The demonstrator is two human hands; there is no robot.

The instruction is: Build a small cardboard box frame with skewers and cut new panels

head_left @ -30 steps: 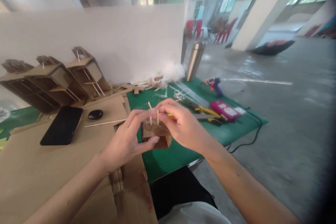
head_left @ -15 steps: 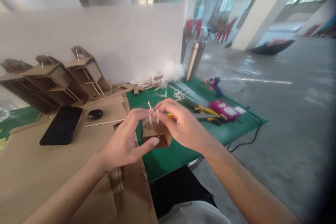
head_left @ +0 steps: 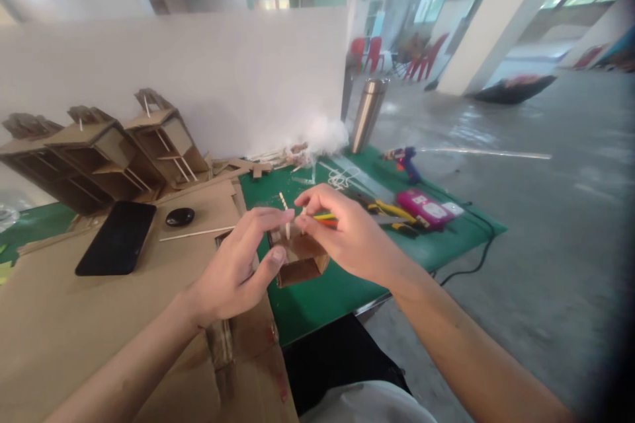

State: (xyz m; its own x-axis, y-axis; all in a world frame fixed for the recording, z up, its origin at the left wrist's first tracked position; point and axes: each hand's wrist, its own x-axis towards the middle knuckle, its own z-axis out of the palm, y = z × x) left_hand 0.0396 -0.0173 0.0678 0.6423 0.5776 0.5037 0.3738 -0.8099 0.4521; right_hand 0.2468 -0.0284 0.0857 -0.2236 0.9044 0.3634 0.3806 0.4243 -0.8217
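A small open cardboard box (head_left: 301,271) stands at the green table's near edge, with a short pale wooden stick (head_left: 288,230) upright on its top. My left hand (head_left: 248,254) is beside the box, its index fingertip at that stick and its thumb spread apart near the box's left side. Above the box's top, my right hand (head_left: 342,228) pinches a second short wooden stick (head_left: 304,211) between thumb and index finger. Its lower end is partly hidden by the fingers. Behind the hands lies a thin patterned stick (head_left: 282,200).
Three cardboard structures (head_left: 169,145), a black phone (head_left: 116,238) and a black mouse (head_left: 180,217) are to the left. Yellow-handled pliers (head_left: 394,210), a magenta box (head_left: 423,207), a glue gun (head_left: 407,164) and a steel flask (head_left: 368,115) stand or lie right. A cable (head_left: 483,248) hangs over the edge.
The box has shifted slightly right and toward me. My left thumb has drawn back from its front opening. My right hand has moved slightly right, still pinching the short stick.
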